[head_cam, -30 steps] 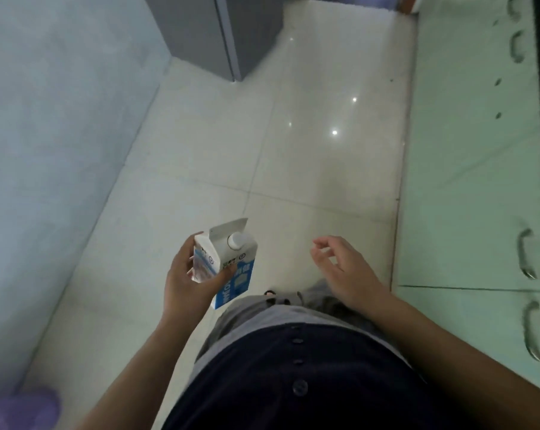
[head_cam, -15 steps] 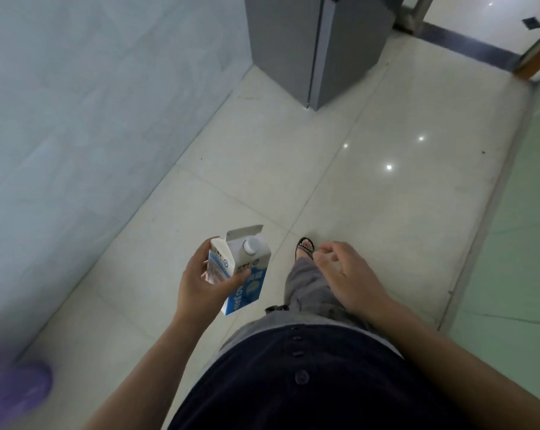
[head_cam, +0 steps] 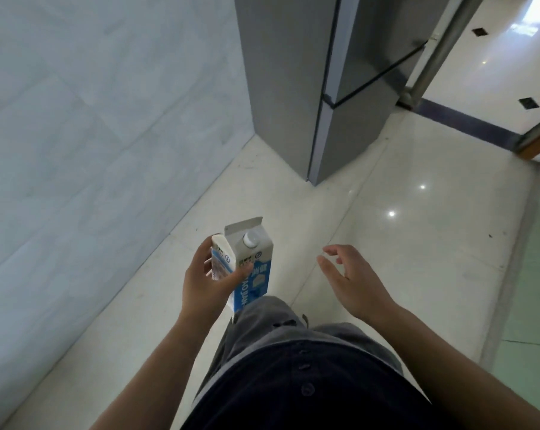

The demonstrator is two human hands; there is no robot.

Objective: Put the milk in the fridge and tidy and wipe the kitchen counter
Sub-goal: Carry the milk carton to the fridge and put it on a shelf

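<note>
A blue-and-white milk carton with a white screw cap is upright in my left hand, which grips its side at waist height over the floor. My right hand hovers a short way to the right of the carton, fingers spread and loosely curled, with nothing in it. The grey fridge stands ahead at the top centre, its doors closed, with a dark seam between the upper and lower door. The kitchen counter is out of view.
A pale tiled wall runs along the left. Glossy cream floor tiles stretch ahead to the fridge. A doorway with a dark threshold strip opens at the top right. Pale green cabinet fronts line the right edge.
The view has swung left and forward, so the fridge is larger and nearer. My right hand has opened and lifted away from my leg. The carton stays held in my left hand.
</note>
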